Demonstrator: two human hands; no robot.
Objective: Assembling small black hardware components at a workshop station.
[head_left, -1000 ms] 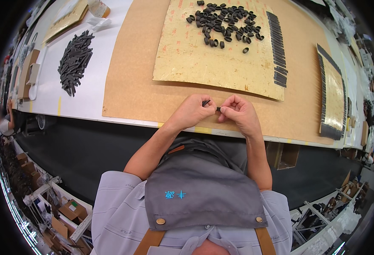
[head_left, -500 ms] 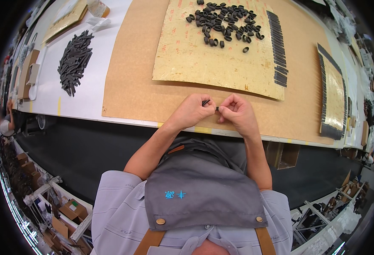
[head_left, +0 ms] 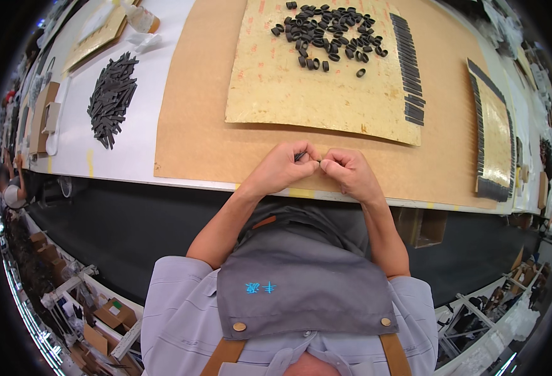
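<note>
My left hand (head_left: 282,168) is closed above the front of the table, with a short black strip (head_left: 299,156) showing between its curled fingers. Tip to tip with it, my right hand (head_left: 353,172) is also closed in a pinch. A small dark piece of strip sits where the fingertips meet, mostly hidden by them. Beyond my hands lies a yellowish board (head_left: 295,103) bearing a heap of small black rings (head_left: 326,31). Flat black strips (head_left: 407,56) line the board's right edge in a row.
A pile of loose black strips (head_left: 112,100) lies on the white tabletop (head_left: 125,156) at left. Brown sheet (head_left: 188,125) covers the middle. On the right, a second board (head_left: 495,131) has black strips along its edges. Cardboard boxes (head_left: 43,119) stand far left, near another person (head_left: 13,188).
My right hand has turned and its fingers have curled in closer to the left fingertips. The dark piece between them shows less than before.
</note>
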